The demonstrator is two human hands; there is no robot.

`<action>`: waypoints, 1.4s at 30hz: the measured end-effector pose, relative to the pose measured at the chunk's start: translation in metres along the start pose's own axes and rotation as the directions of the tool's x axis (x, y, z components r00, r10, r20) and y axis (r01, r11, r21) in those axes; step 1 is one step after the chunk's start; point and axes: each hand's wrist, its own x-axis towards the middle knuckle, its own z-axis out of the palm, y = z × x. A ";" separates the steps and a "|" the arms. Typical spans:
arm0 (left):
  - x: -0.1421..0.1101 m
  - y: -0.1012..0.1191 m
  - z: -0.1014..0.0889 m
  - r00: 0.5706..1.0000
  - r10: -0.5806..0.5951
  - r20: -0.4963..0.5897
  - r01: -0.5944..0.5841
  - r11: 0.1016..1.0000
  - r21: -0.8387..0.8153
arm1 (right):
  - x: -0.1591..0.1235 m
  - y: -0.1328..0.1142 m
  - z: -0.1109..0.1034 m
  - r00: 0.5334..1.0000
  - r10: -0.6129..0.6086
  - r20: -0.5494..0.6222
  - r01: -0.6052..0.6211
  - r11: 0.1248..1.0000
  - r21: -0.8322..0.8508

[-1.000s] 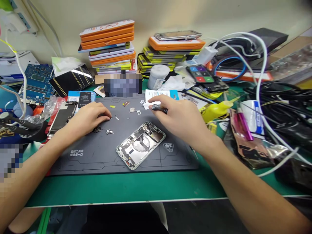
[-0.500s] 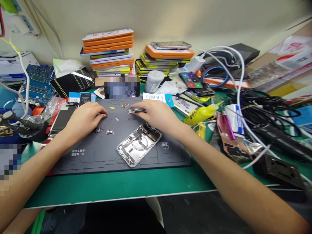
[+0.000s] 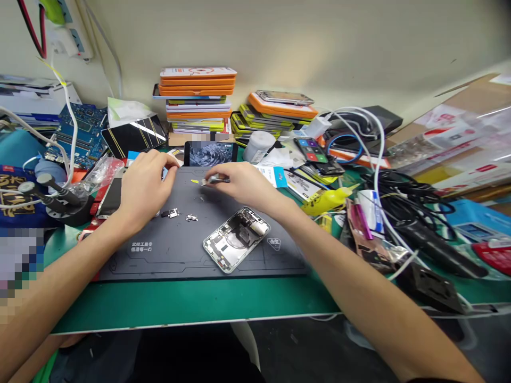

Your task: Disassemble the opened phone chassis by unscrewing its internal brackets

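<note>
My right hand is over the far part of the dark grey mat, thumb and fingers pinched on a short dark tool with a pale tip. Just left of that tip lies a small yellow strip. My left hand hovers at the mat's far left, fingers bent, with a gap between thumb and forefinger; its palm side is hidden. An opened phone body rests tilted on the mat, its inner parts showing. A small metal bracket and a black-and-silver part lie between the hands.
A phone with a lit screen stands behind the mat. Stacked orange and yellow boxes line the wall. At right are a yellow bottle, black cables and a magenta tube. A blue circuit board lies at left.
The view has shifted, so the bench appears moved right. Over the mat, my right hand has gone left toward the yellow strip with the tool. My left hand has moved farther back.
</note>
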 end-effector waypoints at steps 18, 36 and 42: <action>0.002 -0.006 0.008 0.983 0.088 0.160 -0.087 0.996 -0.013 | 0.013 -0.005 -0.006 0.999 -0.012 0.036 0.008 0.993 0.120; 0.004 -0.011 0.021 0.911 0.218 0.350 -0.231 0.973 -0.006 | -0.069 0.022 0.012 0.994 0.049 -0.099 -0.053 0.998 -0.033; 0.005 -0.003 0.025 0.888 0.340 0.311 -0.346 0.938 -0.038 | -0.076 0.010 0.008 0.992 0.004 -0.127 -0.014 0.996 -0.083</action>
